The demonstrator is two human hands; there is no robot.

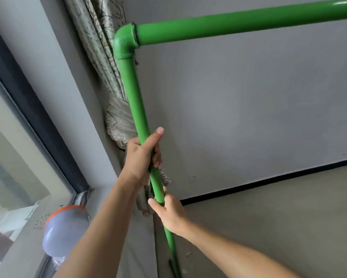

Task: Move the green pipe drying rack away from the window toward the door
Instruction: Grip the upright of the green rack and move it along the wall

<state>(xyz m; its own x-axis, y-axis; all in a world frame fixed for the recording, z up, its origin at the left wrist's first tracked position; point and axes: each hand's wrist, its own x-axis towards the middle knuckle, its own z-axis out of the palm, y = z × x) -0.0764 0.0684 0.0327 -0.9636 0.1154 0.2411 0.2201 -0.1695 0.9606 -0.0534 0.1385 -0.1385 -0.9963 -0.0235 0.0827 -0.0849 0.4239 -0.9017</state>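
The green pipe drying rack point(132, 91) stands in the corner by the window: one upright post runs down the middle, an elbow joint point(125, 43) tops it, and a horizontal bar point(238, 22) leads off to the upper right. My left hand point(142, 157) is wrapped around the post at mid height, thumb up along the pipe. Lower down, my right hand point(168, 213) grips the same post. The foot of the post runs out of view at the bottom.
A window point(18, 137) with a dark frame fills the left side. A tied patterned curtain point(106, 63) hangs right behind the post. A round white lamp with an orange rim point(66, 229) sits on the sill. A grey wall point(248, 107) with black skirting and floor lie to the right.
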